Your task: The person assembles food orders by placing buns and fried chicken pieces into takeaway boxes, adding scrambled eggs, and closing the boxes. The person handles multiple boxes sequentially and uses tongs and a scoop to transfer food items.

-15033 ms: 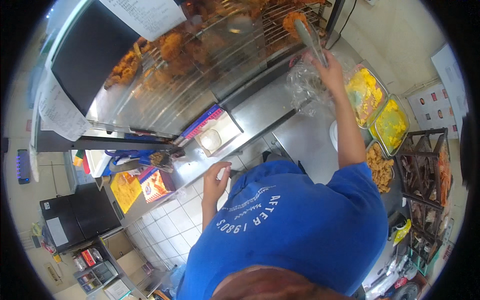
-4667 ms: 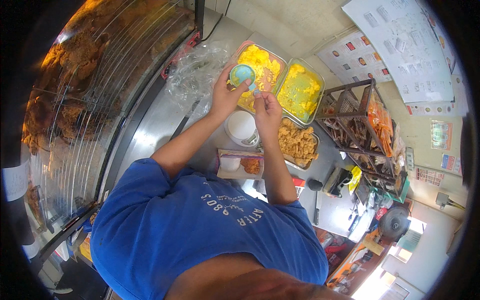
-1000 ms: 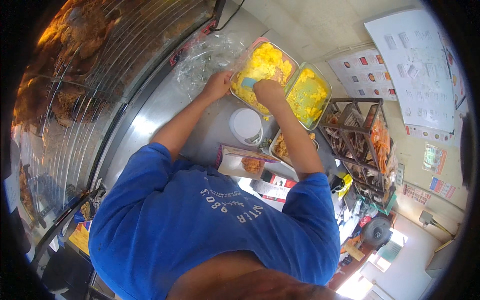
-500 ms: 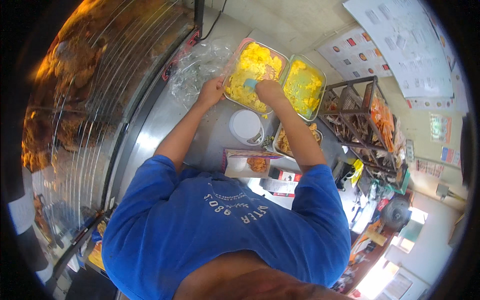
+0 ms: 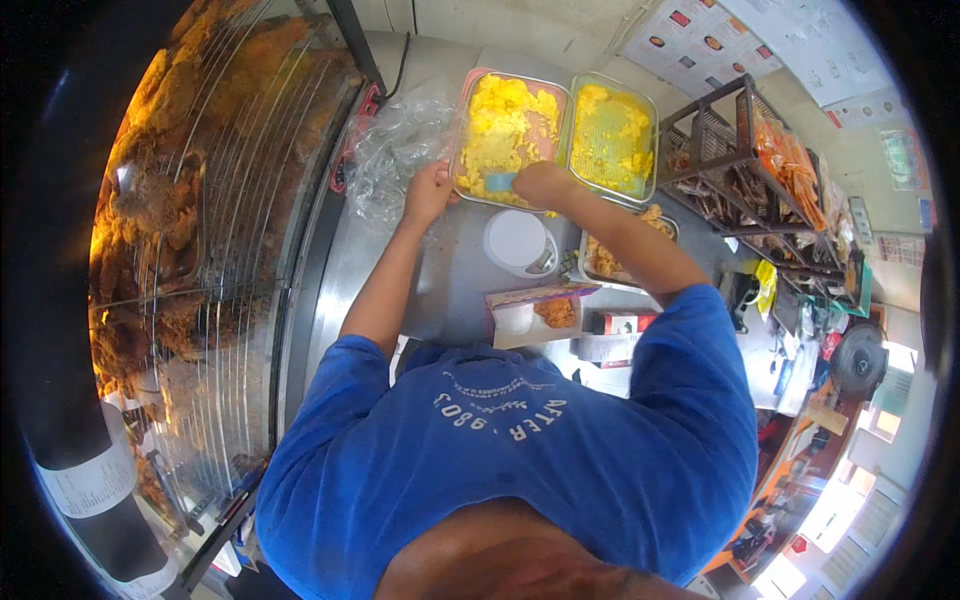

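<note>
My left hand pinches the near left corner of a pink-lined tray that holds crumbly yellow food, which looks like scrambled egg. In my closed right hand is a light blue scraper, its flat end down in the tray by the near edge. My fingers hide its grip. A second clear tray with more of the yellow food stands against the first on the right. Just nearer to me are a round white kitchen scale and, partly under my right forearm, a tray of fried pieces.
Crumpled clear plastic lies left of the trays. Close to my body sits an open paper box with white rice and a fried piece. A glass display case of fried food bounds the left; a brown rack stands right.
My right hand has drawn the blue scraper toward the tray's near edge. My left hand stays at the corner. The whole view has shifted slightly.
</note>
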{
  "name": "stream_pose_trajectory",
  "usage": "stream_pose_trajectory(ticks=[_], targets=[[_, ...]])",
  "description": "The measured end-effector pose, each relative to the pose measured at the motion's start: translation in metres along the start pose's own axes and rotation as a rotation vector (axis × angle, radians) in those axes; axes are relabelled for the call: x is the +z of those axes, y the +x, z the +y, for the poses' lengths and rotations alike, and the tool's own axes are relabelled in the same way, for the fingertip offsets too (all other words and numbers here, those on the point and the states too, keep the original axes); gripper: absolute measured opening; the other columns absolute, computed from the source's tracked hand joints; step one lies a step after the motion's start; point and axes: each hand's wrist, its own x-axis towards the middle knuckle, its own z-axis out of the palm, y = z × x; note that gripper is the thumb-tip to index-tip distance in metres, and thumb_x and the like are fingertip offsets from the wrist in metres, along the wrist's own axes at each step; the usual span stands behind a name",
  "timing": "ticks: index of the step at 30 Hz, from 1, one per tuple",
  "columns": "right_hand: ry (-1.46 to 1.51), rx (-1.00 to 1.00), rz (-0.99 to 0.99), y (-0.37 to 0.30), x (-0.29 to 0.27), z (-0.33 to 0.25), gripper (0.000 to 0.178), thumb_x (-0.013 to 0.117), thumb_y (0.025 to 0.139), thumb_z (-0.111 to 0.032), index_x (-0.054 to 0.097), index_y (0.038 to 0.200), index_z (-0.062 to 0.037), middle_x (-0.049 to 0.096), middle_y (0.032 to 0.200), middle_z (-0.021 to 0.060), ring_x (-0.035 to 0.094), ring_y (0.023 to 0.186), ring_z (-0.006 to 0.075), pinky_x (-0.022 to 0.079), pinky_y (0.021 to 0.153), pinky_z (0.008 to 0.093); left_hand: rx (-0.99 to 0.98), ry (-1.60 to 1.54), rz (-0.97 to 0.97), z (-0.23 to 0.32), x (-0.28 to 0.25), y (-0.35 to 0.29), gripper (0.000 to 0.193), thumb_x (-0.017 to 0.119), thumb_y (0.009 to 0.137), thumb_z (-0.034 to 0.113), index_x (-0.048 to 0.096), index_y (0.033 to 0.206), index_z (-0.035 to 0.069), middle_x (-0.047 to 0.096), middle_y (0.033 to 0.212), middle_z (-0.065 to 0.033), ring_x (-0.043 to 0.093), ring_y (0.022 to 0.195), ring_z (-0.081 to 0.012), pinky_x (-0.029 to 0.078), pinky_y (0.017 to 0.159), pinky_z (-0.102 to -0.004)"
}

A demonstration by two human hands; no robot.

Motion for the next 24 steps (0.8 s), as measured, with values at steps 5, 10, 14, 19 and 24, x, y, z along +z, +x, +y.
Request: stream_pose_trajectory(ticks=[5,10,14,19,24], targets=[[0.071,0.164,0.011,0.0,0.016,0.026,0.017,0.056,0.081,-0.009,0.07,0.086,-0.0029,0.069,0.085,0.016,0.068,0.081,0.0326,0.055,0.069,0.0421,0.017,-0.079,-0.039,0.009,0.006,-0.007,0.023,0.055,0.083,0.0,0.064,0.105,0.001,0.068,0.079,-0.0111,0.068,0.062,-0.0169,0.055,0.054,-0.0279],[0.261,0.231,0.071,-0.025,-0.004,-0.033,0.018,0.056,0.079,-0.011,0.069,0.082,0.0002,0.068,0.082,0.02,0.068,0.078,0.0341,0.055,0.07,0.0441,-0.008,-0.002,-0.003,0.016,0.005,-0.009,0.02,0.055,0.084,0.0,0.065,0.102,0.001,0.068,0.078,-0.0104,0.067,0.061,-0.0168,0.054,0.053,-0.0273],[0.485,0.379,0.028,0.008,0.006,-0.046,0.021,0.055,0.079,-0.014,0.069,0.083,0.0011,0.067,0.085,0.023,0.067,0.079,0.0361,0.054,0.07,0.0449,0.031,0.079,0.011,0.019,0.004,-0.011,0.021,0.057,0.086,0.003,0.063,0.106,-0.001,0.067,0.076,-0.0123,0.067,0.058,-0.0172,0.053,0.052,-0.0278],[0.641,0.307,0.191,0.044,0.011,-0.047,0.025,0.058,0.08,-0.021,0.069,0.081,0.0014,0.068,0.08,0.0194,0.067,0.073,0.0319,0.052,0.064,0.0427,0.026,0.249,0.013,0.02,0.007,-0.009,0.016,0.051,0.09,0.004,0.06,0.1,-0.004,0.066,0.08,-0.0109,0.066,0.061,-0.0164,0.054,0.054,-0.0274],[1.05,0.063,-0.01,0.04,0.029,0.005,0.036,0.057,0.087,-0.031,0.065,0.07,-0.0012,0.058,0.06,0.0064,0.051,0.048,0.0166,0.04,0.045,0.0319,0.094,0.125,0.002,0.01,0.003,-0.01,0.024,0.054,0.09,0.009,0.059,0.109,-0.005,0.066,0.075,-0.0132,0.066,0.057,-0.0179,0.052,0.052,-0.0283]])
